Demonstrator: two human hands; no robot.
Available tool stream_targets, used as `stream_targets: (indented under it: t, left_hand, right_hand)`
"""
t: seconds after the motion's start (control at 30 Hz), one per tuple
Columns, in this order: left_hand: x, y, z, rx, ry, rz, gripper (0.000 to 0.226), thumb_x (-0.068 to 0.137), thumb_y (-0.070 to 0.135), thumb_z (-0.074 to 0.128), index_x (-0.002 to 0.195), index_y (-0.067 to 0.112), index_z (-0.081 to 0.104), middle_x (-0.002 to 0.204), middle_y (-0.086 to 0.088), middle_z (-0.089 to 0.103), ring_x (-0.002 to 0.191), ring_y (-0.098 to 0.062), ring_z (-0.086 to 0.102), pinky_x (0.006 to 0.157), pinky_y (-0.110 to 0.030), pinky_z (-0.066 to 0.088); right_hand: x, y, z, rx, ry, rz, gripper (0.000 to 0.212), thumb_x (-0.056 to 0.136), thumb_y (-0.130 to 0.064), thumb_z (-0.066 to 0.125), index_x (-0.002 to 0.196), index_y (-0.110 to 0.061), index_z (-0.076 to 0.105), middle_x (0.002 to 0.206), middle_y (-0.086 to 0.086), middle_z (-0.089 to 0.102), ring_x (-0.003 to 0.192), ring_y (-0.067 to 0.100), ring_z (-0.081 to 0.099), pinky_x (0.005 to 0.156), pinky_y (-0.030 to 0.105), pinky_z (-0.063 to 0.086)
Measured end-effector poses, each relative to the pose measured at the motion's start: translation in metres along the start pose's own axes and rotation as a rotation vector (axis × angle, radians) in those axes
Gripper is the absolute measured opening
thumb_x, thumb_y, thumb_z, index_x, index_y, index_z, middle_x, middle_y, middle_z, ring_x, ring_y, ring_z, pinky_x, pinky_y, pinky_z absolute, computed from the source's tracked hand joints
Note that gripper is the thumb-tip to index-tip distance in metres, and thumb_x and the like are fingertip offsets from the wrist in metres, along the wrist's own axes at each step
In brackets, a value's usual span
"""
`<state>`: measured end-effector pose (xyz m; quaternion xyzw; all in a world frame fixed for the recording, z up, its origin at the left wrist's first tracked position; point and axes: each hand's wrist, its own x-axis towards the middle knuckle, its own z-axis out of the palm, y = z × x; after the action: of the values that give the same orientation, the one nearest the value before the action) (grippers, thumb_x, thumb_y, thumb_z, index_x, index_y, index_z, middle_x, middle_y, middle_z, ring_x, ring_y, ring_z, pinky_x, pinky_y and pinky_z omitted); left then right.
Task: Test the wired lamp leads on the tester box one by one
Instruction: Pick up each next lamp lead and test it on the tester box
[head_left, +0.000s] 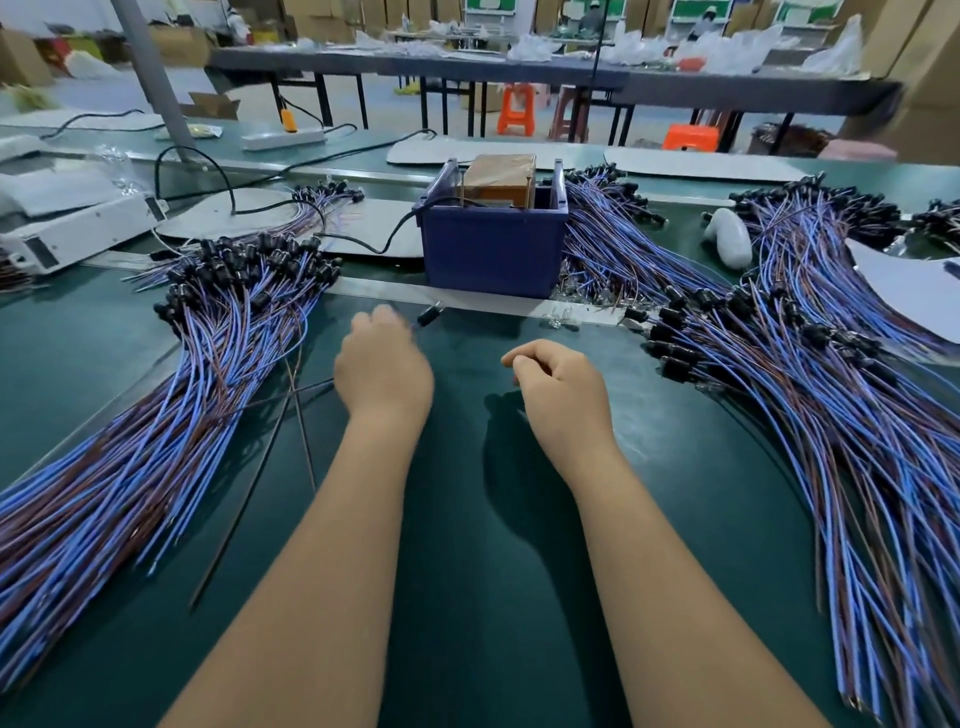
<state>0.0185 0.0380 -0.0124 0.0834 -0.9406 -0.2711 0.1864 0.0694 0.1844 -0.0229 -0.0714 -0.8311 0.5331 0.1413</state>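
Lamp lead (429, 315) lies just ahead of the left hand (383, 371), its black holder pointing up-right toward the tester box (492, 244), long axis running diagonally from fingers to box. Left fingers curl round its wires (blur hides the exact pinch). The right hand (561, 387) hovers loosely curled, apparently empty, farther from the lead. Heaps of leads flank the green bench (467, 571): left pile (171, 374), right pile (810, 374). Behind stand tables and orange stools (516, 109).
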Motion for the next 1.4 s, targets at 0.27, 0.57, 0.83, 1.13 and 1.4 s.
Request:
stream_targets:
  t: [0.27, 0.57, 0.83, 1.13, 1.4]
  left_hand:
    - [-0.051, 0.083, -0.004, -1.42, -0.215, 0.1, 0.02, 0.09, 0.009, 0.052, 0.077, 0.012, 0.067, 0.077, -0.004, 0.067, 0.068, -0.01, 0.061, 0.057, -0.018, 0.048]
    - [-0.059, 0.065, 0.015, -1.351, -0.84, -0.033, 0.056, 0.097, 0.02, 0.04, 0.042, 0.014, 0.05, 0.045, -0.007, 0.045, 0.041, -0.018, 0.042, 0.047, -0.025, 0.041]
    - [-0.059, 0.065, 0.025, -1.165, -0.391, -0.15, 0.04, 0.095, 0.012, 0.05, 0.055, 0.011, 0.059, 0.077, -0.023, 0.065, 0.068, -0.025, 0.056, 0.069, -0.034, 0.048]
    - [-0.046, 0.052, 0.018, -1.297, -0.382, -0.243, 0.022, 0.099, 0.013, 0.053, 0.087, 0.009, 0.071, 0.059, 0.002, 0.065, 0.05, -0.008, 0.059, 0.046, -0.018, 0.046]
    - [-0.038, 0.04, 0.003, -1.219, -0.523, -0.19, 0.018, 0.093, 0.01, 0.063, 0.079, 0.012, 0.074, 0.077, -0.011, 0.067, 0.077, -0.028, 0.06, 0.071, -0.036, 0.057]
  right_hand:
    - [0.004, -0.005, -0.01, 0.649, 0.033, 0.125, 0.043, 0.106, -0.028, 0.033, 0.103, -0.002, 0.067, 0.075, 0.012, 0.07, 0.065, 0.019, 0.062, 0.069, 0.032, 0.051]
    - [0.007, -0.003, -0.025, 0.854, 0.011, 0.225, 0.017, 0.102, -0.016, 0.043, 0.107, -0.012, 0.059, 0.049, 0.002, 0.056, 0.032, 0.016, 0.042, 0.034, 0.018, 0.03]
    - [0.007, -0.002, -0.024, 0.806, 0.039, 0.145, 0.017, 0.1, -0.007, 0.05, 0.114, -0.013, 0.057, 0.078, 0.001, 0.075, 0.069, 0.013, 0.07, 0.062, 0.026, 0.056]
    - [-0.002, -0.008, -0.013, 0.556, -0.167, 0.076, 0.013, 0.093, 0.002, 0.055, 0.091, -0.006, 0.064, 0.07, 0.009, 0.07, 0.062, 0.017, 0.065, 0.065, 0.024, 0.055]
    - [-0.002, -0.008, -0.008, 0.451, -0.098, 0.067, 0.01, 0.093, -0.005, 0.058, 0.087, -0.005, 0.067, 0.074, 0.007, 0.068, 0.064, 0.012, 0.061, 0.063, 0.021, 0.052]
